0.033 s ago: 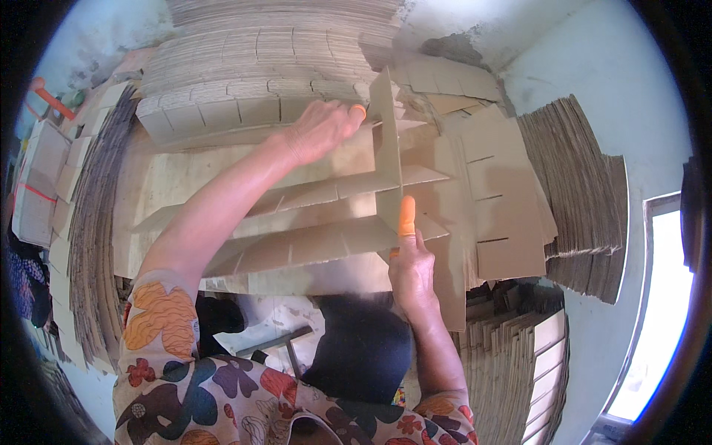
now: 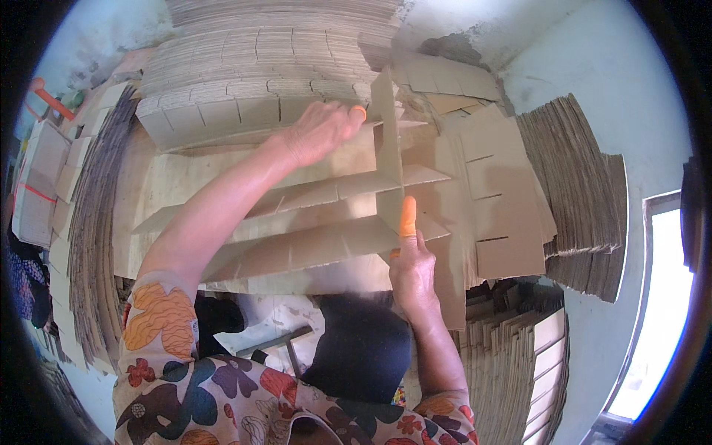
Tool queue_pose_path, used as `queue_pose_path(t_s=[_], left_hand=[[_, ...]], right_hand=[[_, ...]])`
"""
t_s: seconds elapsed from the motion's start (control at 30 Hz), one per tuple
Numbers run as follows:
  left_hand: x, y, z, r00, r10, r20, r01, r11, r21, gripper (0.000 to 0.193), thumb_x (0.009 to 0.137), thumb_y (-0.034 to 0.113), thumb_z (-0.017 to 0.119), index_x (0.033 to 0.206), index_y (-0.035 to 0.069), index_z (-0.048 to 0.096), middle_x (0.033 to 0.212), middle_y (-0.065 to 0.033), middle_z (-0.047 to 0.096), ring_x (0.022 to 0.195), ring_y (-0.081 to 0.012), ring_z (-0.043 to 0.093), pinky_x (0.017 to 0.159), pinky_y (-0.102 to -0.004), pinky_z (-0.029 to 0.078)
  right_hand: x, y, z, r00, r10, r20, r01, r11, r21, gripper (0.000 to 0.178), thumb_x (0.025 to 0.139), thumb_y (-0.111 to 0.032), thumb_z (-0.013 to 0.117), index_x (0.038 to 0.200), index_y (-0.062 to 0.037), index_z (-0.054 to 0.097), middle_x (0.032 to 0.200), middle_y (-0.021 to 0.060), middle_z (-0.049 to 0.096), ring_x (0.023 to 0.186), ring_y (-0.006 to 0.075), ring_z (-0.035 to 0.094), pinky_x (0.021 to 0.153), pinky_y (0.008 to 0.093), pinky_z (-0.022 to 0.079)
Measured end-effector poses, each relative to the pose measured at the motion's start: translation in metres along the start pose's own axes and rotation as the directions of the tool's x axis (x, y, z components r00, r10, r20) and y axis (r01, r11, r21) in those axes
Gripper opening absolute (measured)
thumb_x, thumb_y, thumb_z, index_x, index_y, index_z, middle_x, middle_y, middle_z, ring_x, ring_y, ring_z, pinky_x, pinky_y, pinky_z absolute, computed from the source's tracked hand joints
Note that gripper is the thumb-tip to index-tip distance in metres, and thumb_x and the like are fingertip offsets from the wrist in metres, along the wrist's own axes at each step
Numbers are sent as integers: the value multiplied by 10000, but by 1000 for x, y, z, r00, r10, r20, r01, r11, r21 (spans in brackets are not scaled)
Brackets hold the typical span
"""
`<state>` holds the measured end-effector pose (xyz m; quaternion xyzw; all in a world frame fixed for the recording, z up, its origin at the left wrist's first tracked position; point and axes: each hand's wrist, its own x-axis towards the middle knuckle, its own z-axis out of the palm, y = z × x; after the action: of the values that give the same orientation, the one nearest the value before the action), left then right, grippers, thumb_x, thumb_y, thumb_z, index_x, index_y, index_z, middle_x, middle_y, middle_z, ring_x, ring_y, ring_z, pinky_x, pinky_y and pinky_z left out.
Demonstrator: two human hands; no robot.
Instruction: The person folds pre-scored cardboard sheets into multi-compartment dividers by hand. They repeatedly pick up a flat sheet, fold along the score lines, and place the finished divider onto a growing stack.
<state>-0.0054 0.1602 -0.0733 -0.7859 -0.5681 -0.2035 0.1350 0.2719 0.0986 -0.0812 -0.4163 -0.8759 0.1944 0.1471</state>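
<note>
Several long cardboard divider strips [image 2: 304, 243] stand on edge across the table, with slots along them. A crosswise cardboard strip [image 2: 389, 133] stands upright over their right ends and meets them at the slots. My left hand [image 2: 322, 132] is closed at the far long strip, beside the crosswise strip; the fingertips are partly hidden. My right hand [image 2: 412, 271] pinches the near end of the crosswise strip, its index finger stretched along it. Orange finger covers show on both hands.
A large stack of slotted cardboard [image 2: 222, 111] lies along the far side of the wooden table [image 2: 193, 172]. Flat slotted sheets [image 2: 508, 215] and a leaning stack [image 2: 575, 182] are at the right. More cardboard stacks [image 2: 96, 200] stand at the left, and others [image 2: 504, 363] lower right.
</note>
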Motion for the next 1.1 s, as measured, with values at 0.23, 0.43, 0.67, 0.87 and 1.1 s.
queue_pose_path(t_s=[0.23,0.43,0.67,0.87,1.1], left_hand=[[-11,12,-4,998,-27,49,32,993,-112,167,721,-35,543,818,1,412,632,-178,539,630,-335,601,500,-412,476],[-18,29,-15,970,-50,240,95,979,-179,139,738,-56,527,804,-20,410,654,-194,546,620,-381,575,542,-451,446],[-46,14,-10,902,-271,335,374,879,-296,176,763,18,583,895,-35,479,784,-221,584,765,-391,591,650,-459,455],[-76,13,-41,854,-482,194,519,771,-369,350,771,130,670,1059,-28,552,997,-202,631,953,-352,602,810,-414,481],[-123,50,-105,893,-447,43,431,827,-360,341,762,153,696,1032,-22,585,1026,-183,635,980,-321,601,835,-398,481]], right_hand=[[-12,-12,-17,1000,13,9,-14,998,59,785,736,59,489,1443,-73,174,1018,288,554,686,419,606,589,465,507],[-17,-5,-3,989,42,143,-42,999,2,670,737,76,499,1372,-44,320,868,263,568,789,439,582,680,472,494],[-6,-9,-37,945,225,239,-211,974,-83,618,826,-176,632,1377,-106,361,1005,186,612,845,367,625,688,451,500],[-56,58,-55,914,226,-338,-383,758,-527,621,767,-293,695,1249,0,435,1037,207,555,938,375,556,707,443,490],[-77,68,-53,909,314,-274,-400,841,-365,575,731,-264,726,1167,6,466,987,261,552,851,424,580,671,461,482]])
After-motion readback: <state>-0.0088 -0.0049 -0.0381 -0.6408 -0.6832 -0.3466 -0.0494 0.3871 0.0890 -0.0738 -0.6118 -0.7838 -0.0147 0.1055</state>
